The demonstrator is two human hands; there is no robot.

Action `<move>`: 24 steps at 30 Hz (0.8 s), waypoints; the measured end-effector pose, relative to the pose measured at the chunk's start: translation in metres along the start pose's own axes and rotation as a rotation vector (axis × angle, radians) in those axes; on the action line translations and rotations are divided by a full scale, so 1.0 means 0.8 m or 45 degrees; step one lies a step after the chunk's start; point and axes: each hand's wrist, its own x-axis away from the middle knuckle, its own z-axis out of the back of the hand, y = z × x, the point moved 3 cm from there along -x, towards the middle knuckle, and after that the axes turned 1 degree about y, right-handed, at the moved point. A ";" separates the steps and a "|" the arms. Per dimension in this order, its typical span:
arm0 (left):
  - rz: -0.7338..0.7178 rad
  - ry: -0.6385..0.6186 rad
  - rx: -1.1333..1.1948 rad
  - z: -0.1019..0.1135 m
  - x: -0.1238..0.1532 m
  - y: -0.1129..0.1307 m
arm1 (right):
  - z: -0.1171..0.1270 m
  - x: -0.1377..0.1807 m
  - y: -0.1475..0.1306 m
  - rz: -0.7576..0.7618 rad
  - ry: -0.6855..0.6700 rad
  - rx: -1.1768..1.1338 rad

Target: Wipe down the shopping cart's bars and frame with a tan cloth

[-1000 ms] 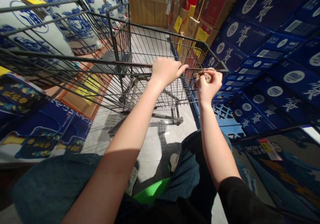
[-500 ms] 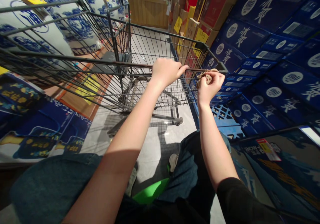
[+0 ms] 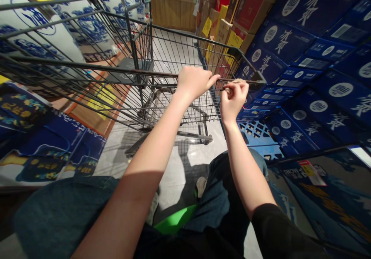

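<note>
A dark metal shopping cart (image 3: 162,75) stands sideways in front of me, its wire basket holding nothing that I can see. My left hand (image 3: 193,82) is closed around the top rail of the near side, thumb pointing right along it. To its right, my right hand (image 3: 234,99) is closed on a brown cloth (image 3: 238,81), pressed around the same rail near the cart's corner. Most of the cloth is hidden behind the fingers. The rail looks brownish, rusty or dirty, near both hands.
Blue cartons (image 3: 285,39) are stacked high on the right, above a blue plastic pallet (image 3: 257,135). Large blue-and-white jars (image 3: 84,31) stand on a wooden platform (image 3: 100,112) at left. A green stool (image 3: 176,220) shows between my legs. A wooden counter (image 3: 173,10) is at the back.
My right hand has slid left along the rail with the cloth, closer to my left hand. My left hand keeps its hold, and the cart has barely shifted.
</note>
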 end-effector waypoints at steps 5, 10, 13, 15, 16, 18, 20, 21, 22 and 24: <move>-0.016 -0.012 -0.047 0.002 0.001 0.000 | -0.001 0.001 -0.005 0.118 -0.213 -0.004; -0.035 -0.016 -0.068 0.006 0.004 0.003 | 0.044 -0.030 0.039 -0.074 0.082 0.141; -0.037 -0.009 -0.068 0.006 0.005 0.005 | 0.040 -0.024 0.037 -0.100 0.110 0.150; -0.033 -0.008 -0.061 0.005 0.005 0.004 | 0.022 -0.010 0.018 0.033 -0.049 0.133; -0.028 -0.008 -0.056 0.005 0.005 0.004 | 0.014 -0.003 0.008 0.117 -0.144 0.119; -0.022 -0.011 -0.051 0.005 0.006 0.004 | 0.005 0.004 -0.007 0.270 -0.281 0.086; -0.019 -0.015 -0.052 0.006 0.007 0.004 | 0.012 -0.001 -0.008 0.360 -0.292 0.074; -0.019 -0.018 -0.053 0.006 0.007 0.004 | 0.019 -0.008 -0.002 0.359 -0.248 0.087; -0.019 -0.020 -0.052 0.006 0.008 0.005 | 0.028 -0.015 0.007 0.323 -0.185 0.114; -0.019 -0.024 -0.047 0.007 0.008 0.005 | 0.045 -0.029 0.027 0.167 -0.038 0.187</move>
